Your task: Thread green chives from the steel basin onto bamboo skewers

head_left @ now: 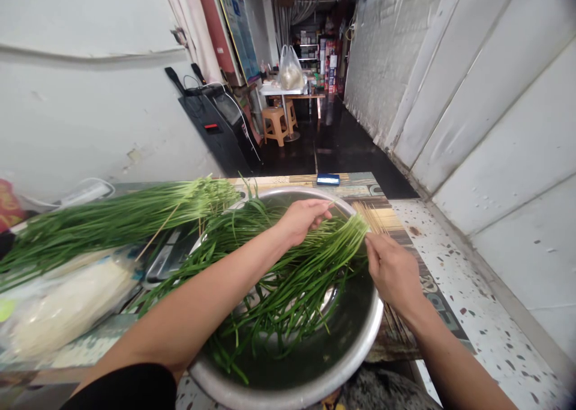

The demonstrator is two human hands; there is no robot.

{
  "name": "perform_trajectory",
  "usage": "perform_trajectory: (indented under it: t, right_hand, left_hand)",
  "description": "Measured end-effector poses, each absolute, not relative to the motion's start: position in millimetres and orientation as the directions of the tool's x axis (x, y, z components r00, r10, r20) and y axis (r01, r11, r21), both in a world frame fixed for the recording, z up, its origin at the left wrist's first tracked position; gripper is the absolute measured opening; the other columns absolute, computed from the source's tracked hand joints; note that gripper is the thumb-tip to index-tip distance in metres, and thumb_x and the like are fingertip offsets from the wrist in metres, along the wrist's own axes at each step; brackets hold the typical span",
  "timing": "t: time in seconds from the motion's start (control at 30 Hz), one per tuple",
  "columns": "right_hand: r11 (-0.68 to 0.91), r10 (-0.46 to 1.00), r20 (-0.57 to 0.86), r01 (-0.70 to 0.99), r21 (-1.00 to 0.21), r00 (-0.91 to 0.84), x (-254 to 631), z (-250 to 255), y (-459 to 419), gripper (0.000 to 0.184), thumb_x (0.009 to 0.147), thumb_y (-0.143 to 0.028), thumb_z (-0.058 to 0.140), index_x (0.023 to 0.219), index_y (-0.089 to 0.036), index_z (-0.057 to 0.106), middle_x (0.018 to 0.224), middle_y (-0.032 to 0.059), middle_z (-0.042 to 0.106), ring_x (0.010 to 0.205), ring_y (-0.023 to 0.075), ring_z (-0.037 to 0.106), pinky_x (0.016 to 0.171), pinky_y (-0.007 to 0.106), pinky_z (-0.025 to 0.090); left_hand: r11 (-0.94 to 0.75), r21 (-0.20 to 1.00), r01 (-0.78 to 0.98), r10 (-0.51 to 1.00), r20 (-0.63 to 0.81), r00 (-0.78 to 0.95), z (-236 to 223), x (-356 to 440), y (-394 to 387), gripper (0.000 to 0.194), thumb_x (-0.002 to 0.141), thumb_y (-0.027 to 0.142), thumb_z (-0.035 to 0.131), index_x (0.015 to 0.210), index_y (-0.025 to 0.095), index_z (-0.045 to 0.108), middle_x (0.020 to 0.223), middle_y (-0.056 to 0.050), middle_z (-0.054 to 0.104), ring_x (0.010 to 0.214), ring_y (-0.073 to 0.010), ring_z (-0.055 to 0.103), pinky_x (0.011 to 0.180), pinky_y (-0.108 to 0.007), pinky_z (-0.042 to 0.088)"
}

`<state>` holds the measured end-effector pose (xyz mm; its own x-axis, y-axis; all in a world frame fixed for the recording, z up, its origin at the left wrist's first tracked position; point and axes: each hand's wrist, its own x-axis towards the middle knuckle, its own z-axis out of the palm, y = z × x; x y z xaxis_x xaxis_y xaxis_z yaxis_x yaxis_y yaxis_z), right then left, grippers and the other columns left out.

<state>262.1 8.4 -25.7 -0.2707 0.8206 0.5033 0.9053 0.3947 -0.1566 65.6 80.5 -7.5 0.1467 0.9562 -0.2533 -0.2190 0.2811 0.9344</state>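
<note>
A wide metal basin (371,329) holds a loose heap of long green garlic chives (288,278). My left hand (306,219) is over the basin's far part, thumb and fingers pinched together, with what looks like a thin chive stalk at their tips. On the basin's right rim, my right hand (393,272) is closed at the pale cut ends of a fanned bunch of chives. Its curled fingers hide the exact grip, and I cannot tell whether a skewer is in it. Thin bamboo skewers (375,217) lie on the table beside and partly beneath this hand.
Another large pile of chives (112,215) lies left of the basin, with one skewer across it. Below it are a plastic bag of pale contents (67,311) and a metal tray (157,266). A blue box (328,179) sits at the table's far edge. White walls flank the space.
</note>
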Motion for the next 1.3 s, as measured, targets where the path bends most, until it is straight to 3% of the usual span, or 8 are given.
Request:
perform_trajectory:
  t: [0.93, 1.3]
  right_hand:
    - [0.41, 0.823, 0.489, 0.899, -0.156, -0.29, 263.1, -24.3, 8.1, 0.027, 0.093, -0.022, 0.036, 0.086, -0.017, 0.062, 0.073, 0.0032, 0.059, 0.063, 0.013, 0.052, 0.058, 0.027, 0.037]
    - [0.407, 0.823, 0.494, 0.898, -0.169, -0.28, 263.7, -25.4, 7.9, 0.029, 0.094, -0.023, 0.036, 0.087, -0.017, 0.063, 0.073, 0.0034, 0.06, 0.064, 0.0133, 0.053, 0.059, 0.027, 0.037]
  left_hand:
    - [0.296, 0.915, -0.272, 0.954, -0.269, 0.132, -8.3, 67.0, 78.1, 0.016, 0.076, 0.016, 0.062, 0.089, 0.008, 0.067, 0.067, -0.003, 0.059, 0.046, -0.0029, 0.037, 0.043, -0.018, 0.021]
    - [0.243, 0.94, -0.24, 0.967, -0.215, 0.138, -11.8, 68.1, 79.2, 0.017, 0.074, 0.018, 0.063, 0.087, 0.008, 0.068, 0.061, -0.001, 0.055, 0.043, -0.0025, 0.029, 0.043, -0.02, 0.014]
